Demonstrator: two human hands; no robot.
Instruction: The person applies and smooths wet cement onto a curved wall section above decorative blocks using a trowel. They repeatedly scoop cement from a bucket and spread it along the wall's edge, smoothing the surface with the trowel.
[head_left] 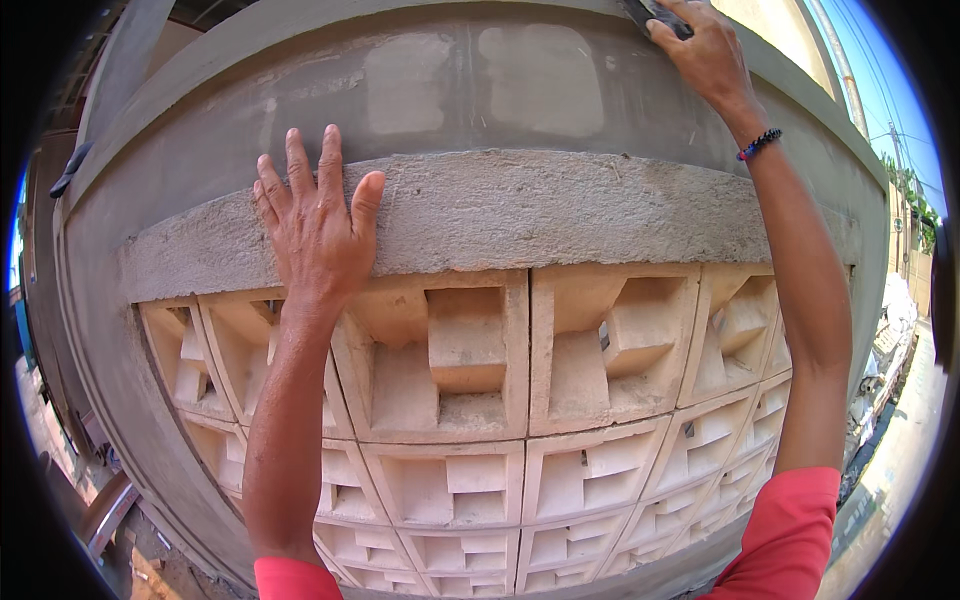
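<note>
The wall (pixel 215 178) looks mostly done, the rough strip (pixel 560 210) seems left to do, the left hand (pixel 322 225) spreads empty over it, the right hand (pixel 708 60) grips a black tool (pixel 648 14)

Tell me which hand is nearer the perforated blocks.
Left: the left hand is spread just above the blocks; the right hand is far higher, holding a dark tool.

One vent-block panel (pixel 512 420), above it two hands (pixel 318 225) (pixel 708 55), one dark tool (pixel 655 14), two large pale patches (pixel 408 82) (pixel 540 80), in front two red sleeves (pixel 295 580) (pixel 785 530)
</note>
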